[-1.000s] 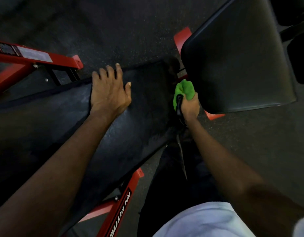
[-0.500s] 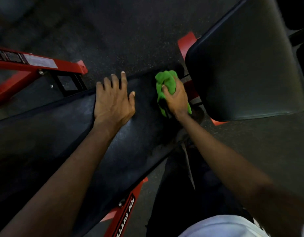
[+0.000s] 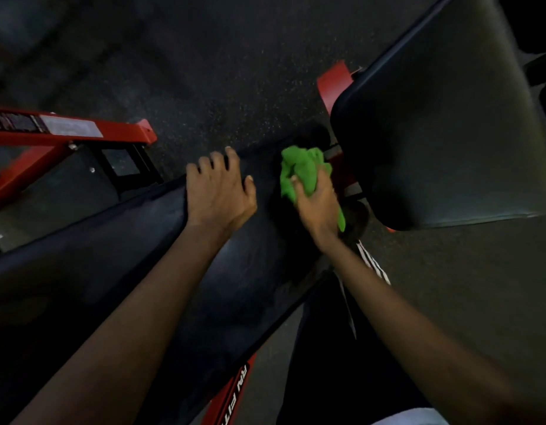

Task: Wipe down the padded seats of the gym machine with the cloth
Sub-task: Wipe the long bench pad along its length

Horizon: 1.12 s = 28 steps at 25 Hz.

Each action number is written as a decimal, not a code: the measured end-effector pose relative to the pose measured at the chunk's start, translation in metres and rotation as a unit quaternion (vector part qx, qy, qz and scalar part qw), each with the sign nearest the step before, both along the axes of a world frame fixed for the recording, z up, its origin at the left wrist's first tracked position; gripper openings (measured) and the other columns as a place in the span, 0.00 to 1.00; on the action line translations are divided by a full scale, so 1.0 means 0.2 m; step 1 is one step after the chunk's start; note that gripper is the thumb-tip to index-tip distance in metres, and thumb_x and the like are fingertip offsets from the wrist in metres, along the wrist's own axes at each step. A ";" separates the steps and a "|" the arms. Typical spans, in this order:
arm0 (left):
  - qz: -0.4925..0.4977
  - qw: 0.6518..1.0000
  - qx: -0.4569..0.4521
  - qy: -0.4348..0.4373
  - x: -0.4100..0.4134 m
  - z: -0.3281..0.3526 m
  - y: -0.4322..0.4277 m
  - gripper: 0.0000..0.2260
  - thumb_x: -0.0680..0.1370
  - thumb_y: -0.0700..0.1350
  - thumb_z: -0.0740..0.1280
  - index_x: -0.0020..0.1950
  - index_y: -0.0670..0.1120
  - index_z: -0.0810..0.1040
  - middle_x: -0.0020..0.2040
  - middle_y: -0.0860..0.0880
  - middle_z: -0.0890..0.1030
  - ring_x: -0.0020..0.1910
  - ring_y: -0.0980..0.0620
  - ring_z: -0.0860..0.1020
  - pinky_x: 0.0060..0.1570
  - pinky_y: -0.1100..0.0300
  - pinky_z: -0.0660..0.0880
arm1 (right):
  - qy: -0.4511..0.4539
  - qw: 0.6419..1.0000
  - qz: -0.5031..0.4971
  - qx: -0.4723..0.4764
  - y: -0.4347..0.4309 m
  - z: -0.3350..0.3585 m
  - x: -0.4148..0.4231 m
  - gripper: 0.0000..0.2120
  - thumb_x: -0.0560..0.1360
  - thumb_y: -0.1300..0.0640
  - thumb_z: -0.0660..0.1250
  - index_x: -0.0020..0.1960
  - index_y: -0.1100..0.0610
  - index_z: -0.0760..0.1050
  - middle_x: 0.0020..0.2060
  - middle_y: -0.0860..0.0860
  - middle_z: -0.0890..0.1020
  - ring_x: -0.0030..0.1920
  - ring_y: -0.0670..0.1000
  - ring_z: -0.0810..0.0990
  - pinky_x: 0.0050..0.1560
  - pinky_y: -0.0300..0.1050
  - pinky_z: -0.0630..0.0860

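Note:
A long black padded bench pad runs from the lower left to the middle. My left hand rests flat on its far end, fingers spread and curling slightly over the far edge. My right hand grips a bunched green cloth and presses it on the pad's far right end. A second black padded seat stands tilted at the upper right, just beyond the cloth.
Red steel frame bars of the machine lie at the left, with another red bar under the bench. A red bracket joins the two pads. Dark speckled rubber floor surrounds everything. My dark-trousered leg stands beside the bench.
My right hand brought the cloth up from the gap beside the pad onto the pad's far end and shifted it slightly. The left hand stayed in place, fingers curling over the edge.

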<state>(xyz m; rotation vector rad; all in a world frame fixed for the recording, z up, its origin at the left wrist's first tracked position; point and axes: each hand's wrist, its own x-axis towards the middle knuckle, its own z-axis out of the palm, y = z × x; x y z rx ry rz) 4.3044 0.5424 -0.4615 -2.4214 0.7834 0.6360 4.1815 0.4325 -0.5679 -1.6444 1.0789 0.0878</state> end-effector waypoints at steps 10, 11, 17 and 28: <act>-0.042 0.999 0.022 -0.001 0.01 -0.10 -0.06 0.31 0.83 0.59 0.50 0.79 0.39 0.60 0.59 0.36 0.76 0.52 0.39 0.75 0.51 0.45 0.69 | 0.028 0.959 0.279 -0.032 -0.41 -0.35 0.66 0.30 0.81 0.37 0.62 0.76 0.54 0.69 0.78 0.51 0.68 0.80 0.55 0.60 0.79 0.56 0.51; -0.045 0.999 0.025 -0.002 0.01 -0.10 -0.06 0.31 0.83 0.59 0.50 0.79 0.39 0.60 0.59 0.36 0.76 0.51 0.39 0.75 0.50 0.45 0.69 | 0.048 0.954 0.296 -0.031 -0.40 -0.33 0.71 0.31 0.81 0.37 0.61 0.77 0.54 0.68 0.79 0.51 0.66 0.79 0.55 0.62 0.79 0.55 0.54; -0.046 0.998 0.030 0.002 0.01 -0.09 -0.08 0.31 0.80 0.57 0.53 0.76 0.38 0.62 0.59 0.37 0.76 0.52 0.38 0.74 0.50 0.46 0.69 | -0.129 0.939 0.304 -0.100 -0.14 -0.02 0.37 0.27 0.82 0.39 0.60 0.79 0.41 0.61 0.82 0.54 0.54 0.79 0.58 0.61 0.76 0.51 0.60; -0.058 0.998 0.027 -0.009 0.01 -0.11 -0.07 0.31 0.84 0.58 0.49 0.80 0.38 0.58 0.61 0.36 0.75 0.52 0.37 0.74 0.50 0.45 0.69 | 0.055 0.986 0.149 -0.044 -0.33 -0.26 0.63 0.19 0.79 0.40 0.62 0.60 0.52 0.79 0.61 0.54 0.82 0.63 0.60 0.79 0.56 0.50 0.73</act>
